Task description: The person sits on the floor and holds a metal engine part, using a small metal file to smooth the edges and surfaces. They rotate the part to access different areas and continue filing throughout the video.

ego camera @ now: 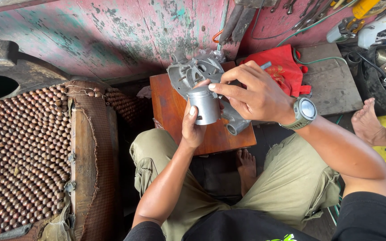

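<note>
My left hand (192, 127) grips a grey metal piston (205, 106), holding it upright by its side. My right hand (255, 93), with a round watch (304, 111) on the wrist, touches the piston's top rim with its fingertips. Just behind the piston a grey cast engine casing (193, 71) lies on a small brown wooden stool (170, 107). A short metal tube end (237, 127) sticks out under my right hand.
A wooden-bead seat cover (23, 151) lies on the left. A red cloth (287, 67) rests behind my right hand on a wooden board (331, 85). Tools and a tyre (376, 89) crowd the top right. Another person's bare foot (368, 118) is at right.
</note>
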